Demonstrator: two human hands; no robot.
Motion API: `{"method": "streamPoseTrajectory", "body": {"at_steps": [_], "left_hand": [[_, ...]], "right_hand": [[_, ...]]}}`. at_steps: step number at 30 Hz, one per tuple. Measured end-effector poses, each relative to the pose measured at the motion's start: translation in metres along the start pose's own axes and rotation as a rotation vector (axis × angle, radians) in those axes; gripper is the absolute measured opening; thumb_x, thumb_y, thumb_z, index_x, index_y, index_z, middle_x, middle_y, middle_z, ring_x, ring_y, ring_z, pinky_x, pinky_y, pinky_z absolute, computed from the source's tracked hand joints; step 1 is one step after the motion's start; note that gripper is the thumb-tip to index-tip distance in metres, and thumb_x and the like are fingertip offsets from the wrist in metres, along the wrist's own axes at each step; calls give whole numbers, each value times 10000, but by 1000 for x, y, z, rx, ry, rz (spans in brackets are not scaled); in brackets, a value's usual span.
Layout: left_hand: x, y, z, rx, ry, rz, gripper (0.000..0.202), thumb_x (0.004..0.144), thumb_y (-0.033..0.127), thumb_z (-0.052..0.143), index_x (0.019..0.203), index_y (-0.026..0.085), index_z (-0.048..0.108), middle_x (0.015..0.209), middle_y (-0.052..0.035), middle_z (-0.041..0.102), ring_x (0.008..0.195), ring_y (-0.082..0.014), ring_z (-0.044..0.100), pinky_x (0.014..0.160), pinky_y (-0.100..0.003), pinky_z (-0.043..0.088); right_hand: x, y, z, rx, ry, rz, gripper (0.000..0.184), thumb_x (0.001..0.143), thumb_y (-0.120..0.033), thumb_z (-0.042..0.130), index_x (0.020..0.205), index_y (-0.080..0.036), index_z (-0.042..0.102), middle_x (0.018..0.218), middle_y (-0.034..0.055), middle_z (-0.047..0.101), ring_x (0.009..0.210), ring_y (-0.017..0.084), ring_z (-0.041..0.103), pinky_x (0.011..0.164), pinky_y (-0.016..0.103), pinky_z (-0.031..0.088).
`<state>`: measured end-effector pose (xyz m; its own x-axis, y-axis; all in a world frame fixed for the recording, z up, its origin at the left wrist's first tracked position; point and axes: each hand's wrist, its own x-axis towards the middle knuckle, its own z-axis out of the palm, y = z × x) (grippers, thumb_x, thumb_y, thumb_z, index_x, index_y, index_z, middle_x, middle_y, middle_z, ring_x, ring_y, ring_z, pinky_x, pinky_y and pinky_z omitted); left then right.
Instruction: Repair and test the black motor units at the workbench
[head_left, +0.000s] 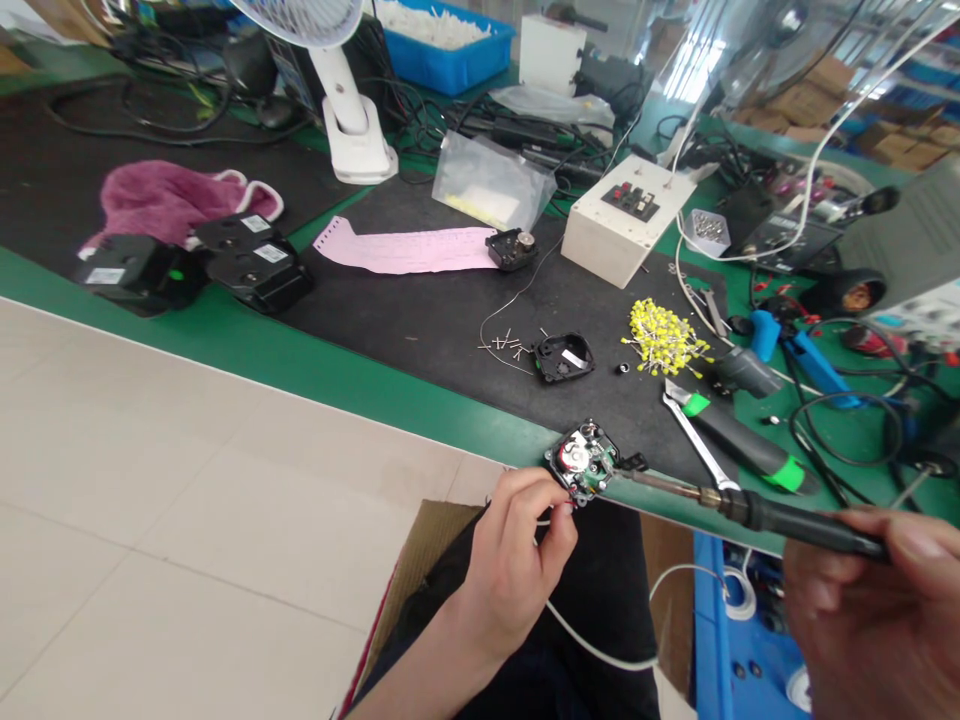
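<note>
My left hand (519, 560) is closed in a pinch on a small open electronic module (583, 462), held at the bench's front edge. Its circuit board and red wires face up. My right hand (885, 610) grips the black handle of a soldering iron (757, 508), whose metal tip touches the module's right side. A thin white wire (592, 645) runs from under my left hand down across my lap.
On the black mat (420, 320) lie a black housing part (564, 357), loose screws, a heap of yellow components (664, 338), a green-handled tool (739, 440), a pink paper strip (409, 248) and a white box (626, 215). Black units and a pink cloth (169, 200) sit left. A cardboard box is below.
</note>
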<state>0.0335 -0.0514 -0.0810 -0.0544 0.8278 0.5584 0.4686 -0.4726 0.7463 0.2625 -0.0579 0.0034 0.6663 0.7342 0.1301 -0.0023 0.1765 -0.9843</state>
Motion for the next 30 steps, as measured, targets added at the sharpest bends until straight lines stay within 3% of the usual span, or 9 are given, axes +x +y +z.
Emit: {"method": "streamPoseTrajectory", "body": {"at_steps": [3,7,11,14,17,23,25,30], "left_hand": [[0,1,0,0,0,-4,260,932,3,601,1114,189,596,1027,-56,662,971,-159,681,906,-287,594],[-1,0,0,-7,3,9,278,921,-8,614,1122,183,599,1040,-59,659,973,-156,678,907,-282,591],[1,0,-1,-13,0,17,310,914,-28,618,1138,187,609,1056,-59,658,982,-154,672,913,-281,585],[0,2,-1,-17,3,9,306,920,-29,617,1135,189,616,1058,-58,652,966,-149,669,908,-279,580],[-3,5,2,-34,-12,-24,292,924,-23,623,1132,182,629,1074,-62,646,989,-149,664,929,-277,569],[-2,11,-2,-86,-66,-64,281,933,-10,642,1149,169,647,1105,-60,635,1032,-133,654,974,-252,542],[2,10,-8,-107,-84,-71,293,939,1,650,1182,165,648,1127,-65,632,1052,-132,654,991,-249,539],[14,-2,-21,-83,-141,-3,382,957,-27,629,1281,174,651,1150,-71,618,1051,-123,668,958,-235,561]], "right_hand": [[2,-3,3,30,1,17,74,731,-175,748,804,-179,758,824,48,694,506,167,551,341,299,419],[4,2,3,81,-64,0,134,807,-306,795,858,-181,798,681,59,628,498,179,515,349,310,413],[6,15,5,144,-230,-116,221,927,-408,810,1088,-255,798,834,60,728,691,232,670,535,350,569],[5,24,14,153,-373,-148,278,976,-348,784,1242,-279,747,1068,96,763,890,274,749,799,468,626],[0,32,26,142,-420,-159,272,998,-259,738,1271,-250,730,1186,137,742,985,321,760,909,549,603],[-13,48,38,30,-553,-186,386,931,-103,790,1298,-197,716,1279,154,706,1078,297,747,1011,427,589],[-16,49,39,-4,-549,-179,380,927,-120,801,1287,-207,719,1259,138,715,1077,281,746,996,403,594],[-15,36,32,62,-389,-200,207,975,-262,729,1150,-162,774,1100,143,747,918,301,757,852,466,618]]}}
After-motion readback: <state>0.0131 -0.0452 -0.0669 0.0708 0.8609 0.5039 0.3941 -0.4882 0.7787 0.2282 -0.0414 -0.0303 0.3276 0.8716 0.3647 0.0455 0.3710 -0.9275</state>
